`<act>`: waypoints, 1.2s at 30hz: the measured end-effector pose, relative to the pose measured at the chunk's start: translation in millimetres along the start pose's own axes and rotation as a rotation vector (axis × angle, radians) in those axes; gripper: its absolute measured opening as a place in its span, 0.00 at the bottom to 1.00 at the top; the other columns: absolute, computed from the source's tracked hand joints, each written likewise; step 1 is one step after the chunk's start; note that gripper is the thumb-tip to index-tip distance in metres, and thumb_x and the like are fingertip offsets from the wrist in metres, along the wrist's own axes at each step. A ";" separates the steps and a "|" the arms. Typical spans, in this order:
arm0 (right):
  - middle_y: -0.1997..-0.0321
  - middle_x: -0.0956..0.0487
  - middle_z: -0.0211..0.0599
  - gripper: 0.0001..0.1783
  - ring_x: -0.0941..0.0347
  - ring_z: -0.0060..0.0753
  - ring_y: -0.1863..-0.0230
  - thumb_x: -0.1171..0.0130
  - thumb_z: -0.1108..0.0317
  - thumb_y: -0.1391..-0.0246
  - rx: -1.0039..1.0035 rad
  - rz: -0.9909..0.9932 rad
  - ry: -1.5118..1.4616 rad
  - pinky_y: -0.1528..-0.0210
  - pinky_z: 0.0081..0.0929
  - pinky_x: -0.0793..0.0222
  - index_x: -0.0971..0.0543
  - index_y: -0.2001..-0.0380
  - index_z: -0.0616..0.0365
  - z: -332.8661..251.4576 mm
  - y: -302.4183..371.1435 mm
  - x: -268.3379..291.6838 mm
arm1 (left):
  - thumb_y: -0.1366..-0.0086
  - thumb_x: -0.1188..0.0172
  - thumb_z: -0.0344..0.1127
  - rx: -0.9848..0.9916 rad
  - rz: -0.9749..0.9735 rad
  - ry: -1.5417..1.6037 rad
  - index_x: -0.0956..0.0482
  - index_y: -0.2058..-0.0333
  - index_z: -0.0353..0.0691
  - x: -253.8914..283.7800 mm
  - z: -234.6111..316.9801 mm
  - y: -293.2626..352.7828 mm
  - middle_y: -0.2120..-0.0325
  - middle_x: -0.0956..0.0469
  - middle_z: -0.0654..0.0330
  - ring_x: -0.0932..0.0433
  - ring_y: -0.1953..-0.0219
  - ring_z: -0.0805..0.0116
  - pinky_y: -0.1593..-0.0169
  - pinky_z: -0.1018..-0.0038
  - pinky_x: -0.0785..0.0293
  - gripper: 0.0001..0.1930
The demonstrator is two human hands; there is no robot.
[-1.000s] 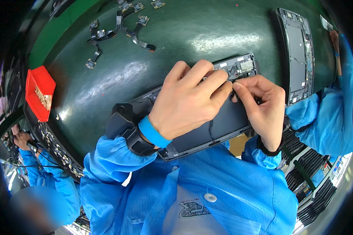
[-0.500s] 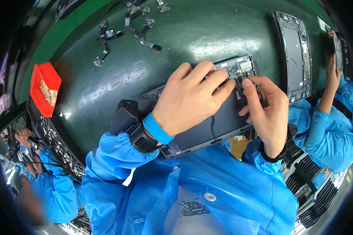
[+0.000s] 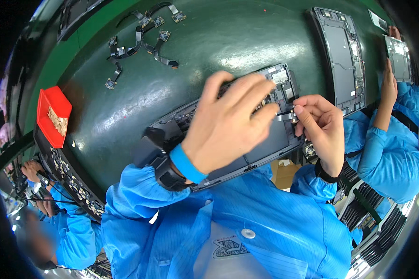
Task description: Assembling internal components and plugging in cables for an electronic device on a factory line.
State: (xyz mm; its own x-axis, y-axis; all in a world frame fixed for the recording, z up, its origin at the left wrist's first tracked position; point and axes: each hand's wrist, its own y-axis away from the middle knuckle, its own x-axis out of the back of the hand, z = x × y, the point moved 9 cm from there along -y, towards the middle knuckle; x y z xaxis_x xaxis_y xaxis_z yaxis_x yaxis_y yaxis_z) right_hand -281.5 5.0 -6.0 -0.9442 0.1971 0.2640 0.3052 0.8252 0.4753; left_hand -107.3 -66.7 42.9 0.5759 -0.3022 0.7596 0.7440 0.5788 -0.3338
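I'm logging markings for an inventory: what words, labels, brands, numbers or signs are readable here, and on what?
Grey shirt: dark printed emblem, not copied here; small lettering above it, too blurred to read.
Open device housing: pale patches, any print too small.
Loose circuit boards: any markings too small.

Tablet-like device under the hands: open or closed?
Open: the tablet-like device shows bare internal components beside the left hand.

Bright white glare lies on your green table (image 3: 191,76); your left hand (image 3: 233,118) looks slightly blurred, and toward the rim the fisheye view bends and turns black.
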 end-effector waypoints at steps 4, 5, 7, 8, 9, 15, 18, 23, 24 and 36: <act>0.72 0.17 0.31 0.10 0.31 0.13 0.77 0.38 0.72 0.33 0.014 -0.065 -0.168 0.74 0.12 0.38 0.21 0.53 0.65 9.1 -2.5 -0.4 | 0.41 0.29 0.37 -0.023 -0.061 0.181 0.15 0.58 0.45 -26.5 10.0 -3.0 0.60 0.16 0.65 0.19 0.52 0.70 0.43 0.61 0.33 0.12; 0.72 0.17 0.30 0.10 0.32 0.12 0.78 0.38 0.70 0.32 0.016 -0.071 -0.193 0.74 0.12 0.39 0.21 0.52 0.64 9.2 -2.8 -0.3 | 0.41 0.29 0.37 -0.025 -0.061 0.180 0.15 0.58 0.45 -27.9 9.2 -3.5 0.60 0.16 0.65 0.19 0.52 0.70 0.43 0.61 0.33 0.12; 0.72 0.17 0.30 0.10 0.33 0.12 0.78 0.39 0.69 0.31 0.025 -0.019 -0.179 0.74 0.12 0.40 0.21 0.52 0.63 9.3 -2.0 7.6 | 0.43 0.29 0.34 -0.070 -0.064 0.098 0.14 0.60 0.44 -29.1 12.4 -5.1 0.63 0.16 0.67 0.20 0.56 0.72 0.46 0.62 0.32 0.11; 0.72 0.17 0.29 0.10 0.33 0.11 0.78 0.40 0.68 0.31 0.033 0.033 -0.165 0.74 0.12 0.41 0.21 0.52 0.62 9.7 -1.4 14.5 | 0.43 0.29 0.34 -0.074 -0.065 0.100 0.14 0.60 0.44 -29.9 13.7 -5.7 0.63 0.16 0.67 0.20 0.56 0.72 0.46 0.62 0.32 0.11; 0.73 0.18 0.28 0.10 0.35 0.10 0.77 0.40 0.67 0.30 0.038 0.079 -0.161 0.74 0.12 0.43 0.20 0.53 0.61 14.0 -0.9 22.5 | 0.44 0.29 0.34 -0.118 -0.055 0.041 0.13 0.62 0.44 -30.1 18.6 -6.1 0.64 0.17 0.67 0.20 0.56 0.71 0.47 0.62 0.32 0.11; 0.73 0.19 0.27 0.10 0.30 0.10 0.72 0.38 0.67 0.32 0.090 0.179 -0.007 0.70 0.13 0.40 0.20 0.53 0.62 15.8 -1.2 29.9 | 0.47 0.29 0.32 -0.162 -0.039 -0.035 0.12 0.63 0.43 -35.4 25.8 -9.9 0.65 0.18 0.69 0.21 0.57 0.71 0.48 0.61 0.33 0.11; 0.72 0.19 0.27 0.10 0.26 0.13 0.68 0.38 0.69 0.33 0.126 0.151 0.037 0.65 0.14 0.35 0.19 0.53 0.64 12.5 -3.1 21.9 | 0.47 0.29 0.33 -0.164 -0.034 -0.072 0.12 0.64 0.44 -35.3 25.7 -11.0 0.66 0.19 0.69 0.22 0.57 0.71 0.49 0.62 0.33 0.11; 0.70 0.18 0.26 0.10 0.26 0.12 0.68 0.37 0.70 0.33 0.109 0.165 0.050 0.64 0.14 0.33 0.19 0.54 0.64 17.3 -4.2 24.8 | 0.47 0.29 0.33 -0.127 -0.032 -0.054 0.12 0.65 0.45 -37.5 25.3 -12.7 0.66 0.19 0.71 0.22 0.58 0.71 0.50 0.62 0.34 0.09; 0.70 0.18 0.26 0.10 0.26 0.12 0.68 0.37 0.70 0.33 0.108 0.164 0.051 0.64 0.14 0.33 0.19 0.54 0.64 17.8 -4.4 25.0 | 0.47 0.29 0.33 -0.126 -0.032 -0.054 0.12 0.65 0.45 -36.9 24.8 -12.3 0.66 0.19 0.71 0.22 0.58 0.71 0.50 0.62 0.34 0.09; 0.70 0.18 0.26 0.10 0.28 0.10 0.70 0.37 0.70 0.33 0.109 0.131 0.109 0.67 0.14 0.33 0.19 0.54 0.66 14.8 -8.2 19.8 | 0.45 0.31 0.34 -0.090 -0.015 -0.024 0.12 0.65 0.47 -39.7 16.9 -13.2 0.64 0.19 0.71 0.23 0.56 0.71 0.50 0.63 0.33 0.08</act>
State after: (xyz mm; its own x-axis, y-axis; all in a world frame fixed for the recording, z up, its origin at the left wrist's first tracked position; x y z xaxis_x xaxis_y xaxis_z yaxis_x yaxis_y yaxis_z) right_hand -304.5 9.9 -17.1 -0.8765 0.2527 0.4098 0.4034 0.8501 0.3385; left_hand -145.6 -49.5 26.6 0.5571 -0.2915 0.7776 0.7804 0.5040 -0.3702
